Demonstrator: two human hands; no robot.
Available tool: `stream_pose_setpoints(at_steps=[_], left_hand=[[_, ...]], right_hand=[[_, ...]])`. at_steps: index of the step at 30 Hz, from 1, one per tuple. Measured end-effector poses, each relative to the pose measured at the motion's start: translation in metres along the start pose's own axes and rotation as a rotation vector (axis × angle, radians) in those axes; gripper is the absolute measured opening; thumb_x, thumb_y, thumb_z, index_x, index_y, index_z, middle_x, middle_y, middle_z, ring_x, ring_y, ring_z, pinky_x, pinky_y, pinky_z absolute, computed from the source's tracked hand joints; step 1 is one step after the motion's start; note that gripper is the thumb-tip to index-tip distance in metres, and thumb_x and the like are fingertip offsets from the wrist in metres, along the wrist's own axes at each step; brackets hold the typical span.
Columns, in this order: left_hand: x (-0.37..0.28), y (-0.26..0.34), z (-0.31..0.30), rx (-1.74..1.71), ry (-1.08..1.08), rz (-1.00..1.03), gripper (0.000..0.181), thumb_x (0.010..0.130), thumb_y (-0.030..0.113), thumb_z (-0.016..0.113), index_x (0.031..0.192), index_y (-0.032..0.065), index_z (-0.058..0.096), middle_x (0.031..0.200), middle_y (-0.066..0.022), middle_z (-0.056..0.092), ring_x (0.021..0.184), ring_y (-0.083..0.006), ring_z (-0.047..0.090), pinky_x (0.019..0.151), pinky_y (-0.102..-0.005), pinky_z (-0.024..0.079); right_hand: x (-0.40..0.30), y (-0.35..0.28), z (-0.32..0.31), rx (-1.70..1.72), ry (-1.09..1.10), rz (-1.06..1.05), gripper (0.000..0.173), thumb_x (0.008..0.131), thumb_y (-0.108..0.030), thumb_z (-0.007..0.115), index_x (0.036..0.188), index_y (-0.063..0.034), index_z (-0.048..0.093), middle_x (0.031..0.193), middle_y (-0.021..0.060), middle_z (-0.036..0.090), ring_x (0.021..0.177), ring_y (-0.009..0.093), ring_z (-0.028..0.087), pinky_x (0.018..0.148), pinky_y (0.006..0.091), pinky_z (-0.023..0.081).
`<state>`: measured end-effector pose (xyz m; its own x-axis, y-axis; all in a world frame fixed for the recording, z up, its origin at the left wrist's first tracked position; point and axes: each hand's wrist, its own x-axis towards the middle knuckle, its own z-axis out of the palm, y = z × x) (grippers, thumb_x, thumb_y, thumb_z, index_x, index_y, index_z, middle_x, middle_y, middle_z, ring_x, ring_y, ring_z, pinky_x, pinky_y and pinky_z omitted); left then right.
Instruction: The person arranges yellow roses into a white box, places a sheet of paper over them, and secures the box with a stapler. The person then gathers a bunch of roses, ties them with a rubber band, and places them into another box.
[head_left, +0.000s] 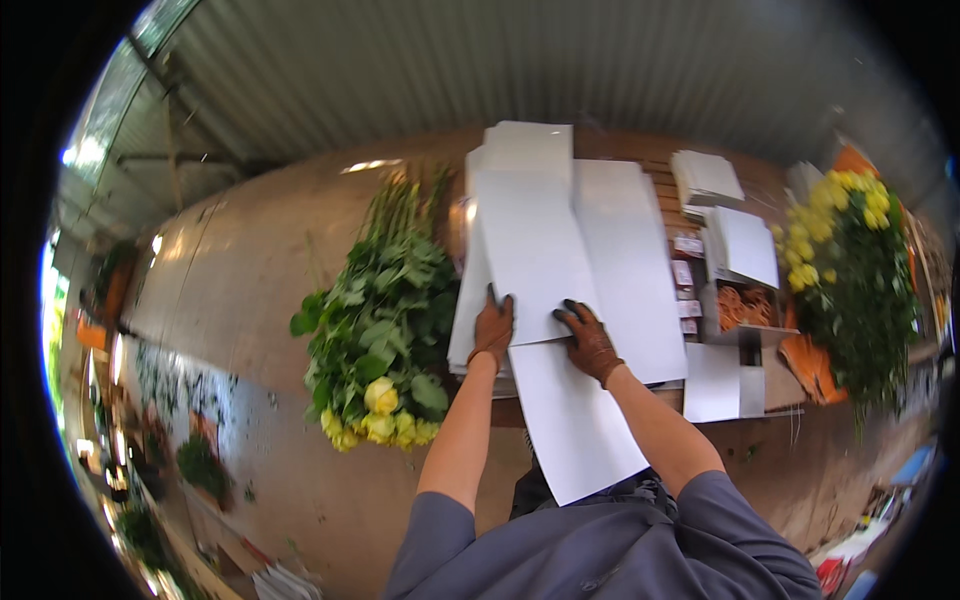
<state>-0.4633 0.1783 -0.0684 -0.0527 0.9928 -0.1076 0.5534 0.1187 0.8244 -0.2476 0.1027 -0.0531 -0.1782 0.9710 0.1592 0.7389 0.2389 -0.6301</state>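
Observation:
Both my hands wear brown gloves with dark fingertips. My left hand (493, 330) grips the left edge of a long white sheet (536, 247) of paper or thin card, near its lower end. At the lower right corner of that sheet is my right hand (591, 343), its fingers curled over the edge. A second white sheet (574, 420) hangs below, over the table edge and against my body. Beneath lies a stack of wide white sheets (626, 270), and a narrower white piece (529, 146) shows at the far end.
Cut yellow roses (381, 396) with leafy stems lie left of the sheets. To the right are small white card stacks (706, 178), a box of orange rubber bands (744, 306), orange material (814, 367) and another yellow flower bunch (855, 300). A corrugated metal wall (465, 67) stands behind the table.

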Motion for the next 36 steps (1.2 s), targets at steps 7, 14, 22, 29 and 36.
stream_pose_setpoints(at_steps=[7, 14, 22, 29, 36], left_hand=[[-0.028, 0.067, -0.068, -0.509, 0.187, 0.171, 0.043, 0.096, 0.025, 0.063, 0.119, -0.011, 0.06, 0.104, -0.0167, 0.068, 0.087, -0.0233, 0.06, 0.083, -0.0378, 0.05], [-0.13, 0.221, -0.115, -0.554, 0.215, 0.543, 0.043, 0.106, 0.025, 0.042, 0.14, 0.0, 0.05, 0.138, -0.0135, 0.054, 0.114, -0.0218, 0.059, 0.096, -0.0368, 0.05], [-0.237, 0.245, 0.181, -0.766, -0.292, -0.082, 0.044, 0.097, 0.009, 0.063, 0.138, -0.004, 0.052, 0.129, -0.0108, 0.059, 0.111, -0.0168, 0.058, 0.099, -0.027, 0.047], [-0.268, 0.273, 0.221, -0.662, -0.413, -0.198, 0.042, 0.1, 0.022, 0.062, 0.136, 0.0009, 0.056, 0.118, -0.0056, 0.065, 0.098, -0.011, 0.06, 0.083, -0.0246, 0.049], [-0.274, 0.261, 0.239, -0.627, -0.394, -0.15, 0.038, 0.099, 0.019, 0.06, 0.13, -0.004, 0.058, 0.116, -0.0083, 0.065, 0.104, -0.0147, 0.059, 0.091, -0.0291, 0.048]], right_hand=[[-0.032, -0.018, -0.058, 0.112, 0.14, 0.229, 0.074, 0.086, -0.032, 0.07, 0.149, -0.0096, 0.036, 0.145, 0.0242, 0.044, 0.134, 0.042, 0.043, 0.11, 0.046, 0.04], [-0.166, -0.026, -0.236, 0.75, -0.319, -0.132, 0.03, 0.097, -0.024, 0.059, 0.116, -0.0001, 0.063, 0.091, 0.0201, 0.069, 0.082, 0.03, 0.065, 0.079, 0.0397, 0.051], [-0.319, 0.122, -0.424, 0.934, -0.571, -0.374, 0.036, 0.088, -0.019, 0.069, 0.116, 0.0042, 0.065, 0.096, 0.022, 0.07, 0.088, 0.036, 0.068, 0.076, 0.0403, 0.054], [-0.284, 0.17, -0.451, 0.775, -0.172, 0.228, 0.045, 0.092, -0.024, 0.067, 0.131, -0.0033, 0.059, 0.115, 0.0183, 0.068, 0.096, 0.025, 0.068, 0.086, 0.0355, 0.054], [-0.254, 0.169, -0.429, 0.26, -0.478, 0.209, 0.065, 0.09, -0.05, 0.064, 0.138, -0.0069, 0.053, 0.128, 0.0236, 0.059, 0.104, 0.034, 0.065, 0.093, 0.0429, 0.051]])
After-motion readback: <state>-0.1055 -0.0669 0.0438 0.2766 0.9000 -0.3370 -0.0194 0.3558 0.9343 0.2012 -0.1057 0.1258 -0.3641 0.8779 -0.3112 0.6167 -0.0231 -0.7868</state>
